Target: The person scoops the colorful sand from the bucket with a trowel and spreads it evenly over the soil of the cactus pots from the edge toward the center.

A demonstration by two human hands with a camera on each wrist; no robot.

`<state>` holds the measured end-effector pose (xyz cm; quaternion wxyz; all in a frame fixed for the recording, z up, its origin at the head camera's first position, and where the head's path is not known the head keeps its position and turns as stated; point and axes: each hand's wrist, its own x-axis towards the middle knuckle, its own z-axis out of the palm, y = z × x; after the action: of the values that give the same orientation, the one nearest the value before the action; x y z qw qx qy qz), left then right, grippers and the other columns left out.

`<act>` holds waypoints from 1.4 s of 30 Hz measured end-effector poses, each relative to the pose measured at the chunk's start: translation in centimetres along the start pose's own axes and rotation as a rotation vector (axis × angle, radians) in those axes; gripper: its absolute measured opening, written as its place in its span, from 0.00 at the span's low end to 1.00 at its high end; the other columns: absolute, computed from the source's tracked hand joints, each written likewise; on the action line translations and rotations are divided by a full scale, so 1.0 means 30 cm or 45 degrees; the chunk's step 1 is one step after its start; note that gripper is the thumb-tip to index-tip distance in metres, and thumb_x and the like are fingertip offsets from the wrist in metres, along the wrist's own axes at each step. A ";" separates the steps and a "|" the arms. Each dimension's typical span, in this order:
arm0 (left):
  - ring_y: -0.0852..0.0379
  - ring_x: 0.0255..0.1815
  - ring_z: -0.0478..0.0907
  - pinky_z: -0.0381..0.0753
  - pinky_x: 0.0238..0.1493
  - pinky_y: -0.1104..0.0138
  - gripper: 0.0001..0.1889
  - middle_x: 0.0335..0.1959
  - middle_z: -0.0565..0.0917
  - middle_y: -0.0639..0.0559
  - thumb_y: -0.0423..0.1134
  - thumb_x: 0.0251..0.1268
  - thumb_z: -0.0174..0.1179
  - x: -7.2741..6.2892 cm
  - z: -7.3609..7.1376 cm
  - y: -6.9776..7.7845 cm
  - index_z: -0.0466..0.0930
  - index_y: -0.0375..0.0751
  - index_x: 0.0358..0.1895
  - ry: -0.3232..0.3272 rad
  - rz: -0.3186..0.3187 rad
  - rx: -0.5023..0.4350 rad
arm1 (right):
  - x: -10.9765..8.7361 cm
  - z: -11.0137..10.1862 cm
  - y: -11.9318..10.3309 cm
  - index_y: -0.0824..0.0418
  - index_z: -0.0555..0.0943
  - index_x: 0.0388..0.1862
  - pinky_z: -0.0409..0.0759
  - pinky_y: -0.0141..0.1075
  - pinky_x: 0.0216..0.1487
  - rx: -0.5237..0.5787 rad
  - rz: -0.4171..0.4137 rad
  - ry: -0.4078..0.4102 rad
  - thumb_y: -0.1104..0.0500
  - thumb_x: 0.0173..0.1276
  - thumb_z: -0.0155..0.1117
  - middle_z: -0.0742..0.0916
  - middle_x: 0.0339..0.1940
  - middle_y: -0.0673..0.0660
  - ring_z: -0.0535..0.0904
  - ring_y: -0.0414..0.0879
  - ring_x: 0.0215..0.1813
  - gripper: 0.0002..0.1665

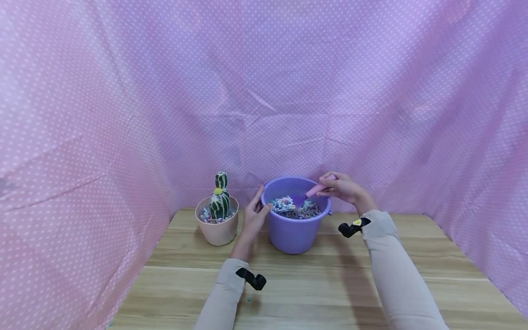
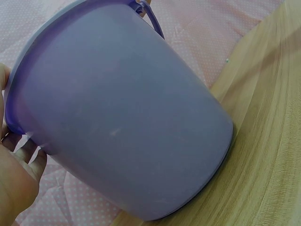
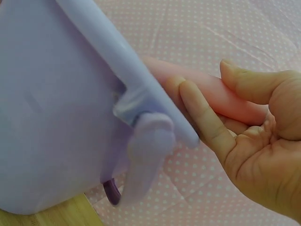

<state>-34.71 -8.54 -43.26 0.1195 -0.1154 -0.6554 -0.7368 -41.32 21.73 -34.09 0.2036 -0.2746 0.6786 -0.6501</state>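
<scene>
While the left hand (image 1: 253, 219) grips a smooth, round bucket (image 1: 293, 234), the right hand (image 1: 343, 188) clasps a scoop (image 1: 313, 190).

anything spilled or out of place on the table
Slightly: a tiny teal speck, probably a stray granule, lies on the wooden table beside the left sleeve, away from the colored granules inside the purple bucket.
</scene>
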 end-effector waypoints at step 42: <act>0.50 0.84 0.52 0.53 0.84 0.59 0.37 0.83 0.57 0.52 0.32 0.68 0.61 -0.007 -0.001 -0.004 0.60 0.47 0.79 0.001 -0.044 -0.049 | -0.077 -0.010 -0.080 0.68 0.82 0.44 0.86 0.37 0.57 0.227 0.118 0.026 0.64 0.85 0.38 0.90 0.47 0.65 0.91 0.48 0.47 0.22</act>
<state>-34.55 -8.54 -43.45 0.1046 -0.1060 -0.6431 -0.7511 -39.47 23.42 -31.88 0.2499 -0.2171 0.6322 -0.7005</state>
